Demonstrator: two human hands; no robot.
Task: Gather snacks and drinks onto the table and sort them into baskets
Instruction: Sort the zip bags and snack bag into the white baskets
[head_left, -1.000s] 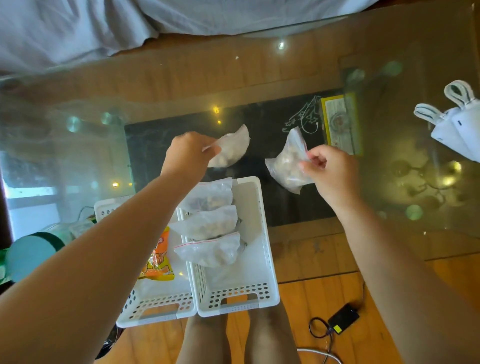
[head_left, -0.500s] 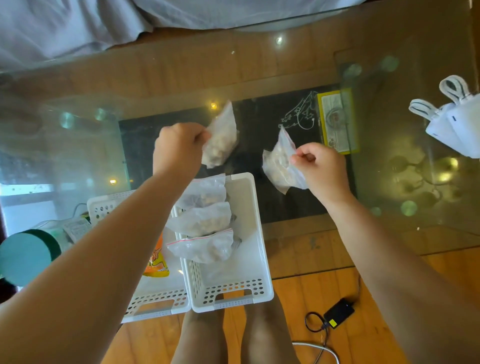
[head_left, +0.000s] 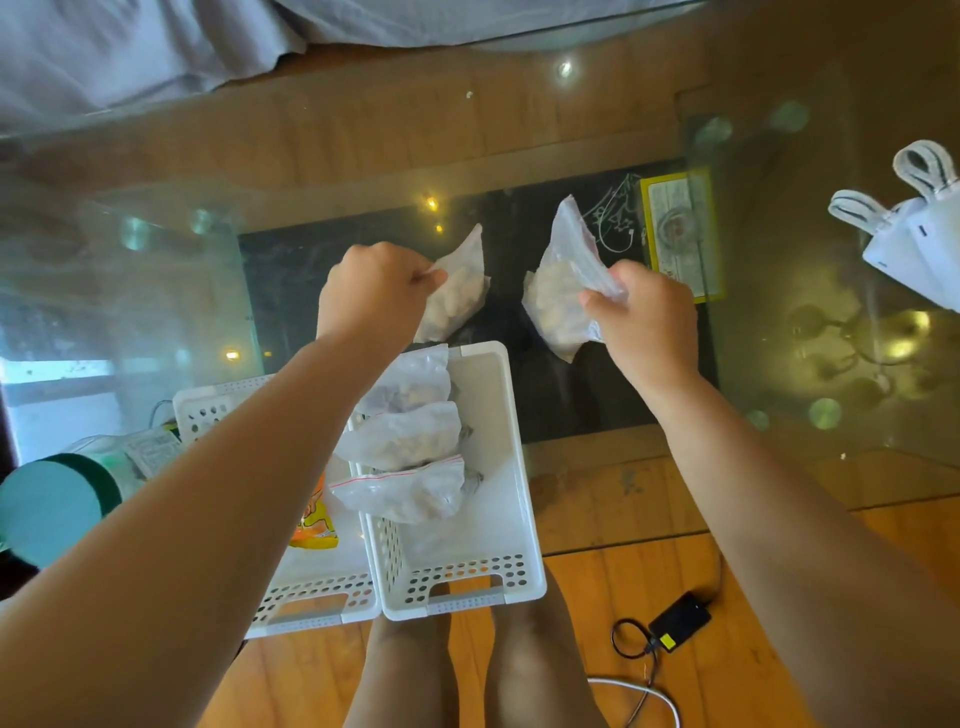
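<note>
Snack bags, two clear ones, both lifted above the glass table (head_left: 779, 467): left hand (head_left: 374, 291) pinches left bag (head_left: 457, 291), right hand (head_left: 644, 317) pinches right bag (head_left: 561, 291). Right basket (head_left: 498, 499) holds three already. Best lower each into its free right side, release low, one at a time.

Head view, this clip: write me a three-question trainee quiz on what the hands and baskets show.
1. True or false: each hand holds a clear bag.
2. How many clear bags lie in the right basket? A) one B) three C) five
3. Fill in: the orange packet lies in the ___ basket.

Key:
1. True: the left hand pinches the left bag, and the right hand holds the right bag in its grip.
2. B
3. Left: the left basket.
</note>
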